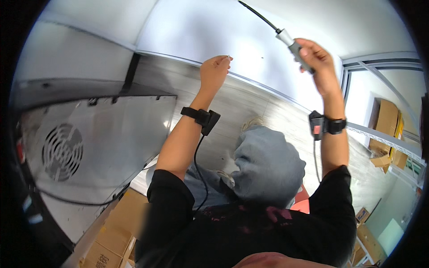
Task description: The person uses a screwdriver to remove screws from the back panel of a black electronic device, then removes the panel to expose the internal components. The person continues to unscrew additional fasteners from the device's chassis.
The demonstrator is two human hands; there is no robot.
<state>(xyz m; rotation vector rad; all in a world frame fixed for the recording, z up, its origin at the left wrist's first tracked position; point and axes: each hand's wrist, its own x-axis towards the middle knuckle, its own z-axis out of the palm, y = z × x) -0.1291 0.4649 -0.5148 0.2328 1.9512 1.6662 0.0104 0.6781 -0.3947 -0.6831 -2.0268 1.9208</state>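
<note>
A screwdriver [284, 36] with a grey-and-white handle and a long dark shaft is in my right hand [319, 64], fingers wrapped round the grip. Its tip points up and to the left, toward the far edge of the view. My left hand [215, 71] is closed in a pinch at the near edge of a white panel [248, 42]. A tiny pale bit shows at the fingertips, too small to name. One small dark spot marks the panel between my two hands.
To the left stands a metal case [111, 138] with a round slotted vent and a black cable [89, 203]. Cardboard boxes [114, 232] sit below it. A metal shelf frame [384, 140] holding cardboard rises at the right. Grey wood-look flooring [210, 152] lies under the panel's edge.
</note>
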